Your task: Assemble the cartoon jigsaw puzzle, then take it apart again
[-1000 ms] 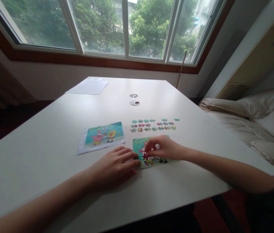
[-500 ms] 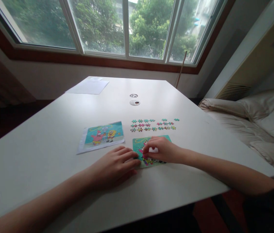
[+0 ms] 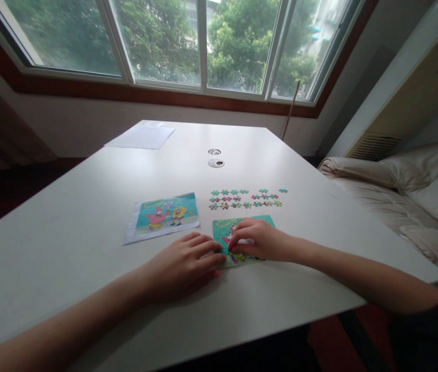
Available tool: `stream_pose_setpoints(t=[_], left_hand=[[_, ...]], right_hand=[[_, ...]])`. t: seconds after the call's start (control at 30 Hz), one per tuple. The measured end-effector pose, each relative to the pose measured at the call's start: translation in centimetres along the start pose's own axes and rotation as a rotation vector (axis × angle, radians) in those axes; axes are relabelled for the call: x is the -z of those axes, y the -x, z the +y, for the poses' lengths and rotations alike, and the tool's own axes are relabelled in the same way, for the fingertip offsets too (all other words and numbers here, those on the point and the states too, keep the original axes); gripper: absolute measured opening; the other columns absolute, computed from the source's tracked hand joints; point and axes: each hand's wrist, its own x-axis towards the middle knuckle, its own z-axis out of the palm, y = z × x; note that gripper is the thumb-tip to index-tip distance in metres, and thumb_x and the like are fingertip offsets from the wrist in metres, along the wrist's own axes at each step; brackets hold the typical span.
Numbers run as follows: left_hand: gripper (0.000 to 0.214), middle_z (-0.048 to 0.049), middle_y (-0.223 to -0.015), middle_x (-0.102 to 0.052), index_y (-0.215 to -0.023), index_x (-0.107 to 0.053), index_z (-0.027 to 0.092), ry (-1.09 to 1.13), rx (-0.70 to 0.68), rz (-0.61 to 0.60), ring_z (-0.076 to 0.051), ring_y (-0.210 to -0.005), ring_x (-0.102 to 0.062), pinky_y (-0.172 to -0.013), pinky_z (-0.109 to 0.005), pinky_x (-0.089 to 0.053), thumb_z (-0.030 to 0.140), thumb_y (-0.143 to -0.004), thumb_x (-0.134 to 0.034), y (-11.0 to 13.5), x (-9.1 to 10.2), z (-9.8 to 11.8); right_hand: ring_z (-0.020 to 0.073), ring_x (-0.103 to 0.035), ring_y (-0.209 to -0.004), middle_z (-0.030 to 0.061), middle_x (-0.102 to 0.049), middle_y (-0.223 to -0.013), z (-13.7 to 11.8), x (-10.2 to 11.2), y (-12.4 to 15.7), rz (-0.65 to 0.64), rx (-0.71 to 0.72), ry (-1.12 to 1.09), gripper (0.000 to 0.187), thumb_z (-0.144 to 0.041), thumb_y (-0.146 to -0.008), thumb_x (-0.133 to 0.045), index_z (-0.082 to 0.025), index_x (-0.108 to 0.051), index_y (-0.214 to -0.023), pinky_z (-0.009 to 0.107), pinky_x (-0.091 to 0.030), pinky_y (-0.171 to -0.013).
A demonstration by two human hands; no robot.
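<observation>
A partly assembled jigsaw puzzle (image 3: 222, 230), mostly teal with a cartoon picture, lies on the white table with a pale gap in its middle. Over it is my right hand (image 3: 259, 238), thumb and index finger pinched low at the puzzle's surface on a small jigsaw piece, mostly covered by the fingertips. My left hand (image 3: 190, 262) rests flat with fingers stretched out, their tips touching the puzzle's left edge. Behind the puzzle, loose jigsaw pieces (image 3: 236, 205) lie in rows. To the left is a reference picture sheet (image 3: 166, 214) with cartoon characters.
Two round silvery discs (image 3: 215, 163) sit farther back on the white table (image 3: 87, 217). White paper (image 3: 141, 138) lies at the far left corner. A cream leather sofa (image 3: 405, 196) stands right of the table, and a window (image 3: 238, 46) is beyond it.
My right thumb and index finger have closed down slightly at the same spot, and the pink at their tips is less visible. My left hand stays almost still.
</observation>
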Motion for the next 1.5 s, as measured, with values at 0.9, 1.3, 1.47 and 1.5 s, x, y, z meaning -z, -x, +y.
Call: stream_pose_setpoints(t=[0.9,1.3,1.47,1.5], left_hand=[[0.021,-0.0069,-0.104,-0.061,-0.107,-0.054,0.020,-0.034,0.057,0.006,-0.019,-0.093,-0.055,-0.084,-0.035,-0.042,0.025,-0.090,-0.042,-0.1,0.2,0.3],[0.040,-0.0107,-0.122,-0.053,-0.127,-0.045,0.024,-0.131,0.231,-0.032,-0.027,-0.106,-0.051,-0.087,-0.044,-0.042,0.035,-0.089,-0.044,-0.3,-0.3,1.5],[0.042,-0.0111,-0.125,-0.050,-0.130,-0.043,0.028,-0.159,0.238,-0.047,-0.028,-0.109,-0.049,-0.088,-0.044,-0.041,0.038,-0.090,-0.043,-0.2,-0.3,1.8],[0.042,-0.0112,-0.125,-0.050,-0.130,-0.043,0.028,-0.160,0.237,-0.047,-0.028,-0.109,-0.049,-0.088,-0.044,-0.041,0.038,-0.090,-0.042,-0.2,-0.4,1.8]], right_hand=[[0.0288,-0.042,-0.122,0.0146,-0.042,-0.135,0.2,7.1,4.5,-0.288,-0.386,0.321,0.075,-0.043,-0.071,-0.065,-0.017,-0.038,-0.136,0.040,-0.035,-0.101],[0.0297,-0.048,-0.112,0.0170,-0.049,-0.124,0.0,6.9,4.8,-0.389,-0.469,0.310,0.071,-0.043,-0.067,-0.069,-0.010,-0.047,-0.127,0.038,-0.038,-0.095],[0.0289,-0.052,-0.103,0.0161,-0.055,-0.113,-0.3,6.9,4.6,-0.386,-0.475,0.332,0.064,-0.042,-0.065,-0.071,-0.009,-0.052,-0.117,0.037,-0.042,-0.089],[0.0287,-0.052,-0.103,0.0158,-0.055,-0.112,-0.3,6.9,4.7,-0.387,-0.469,0.337,0.063,-0.042,-0.065,-0.071,-0.010,-0.052,-0.115,0.037,-0.042,-0.088]])
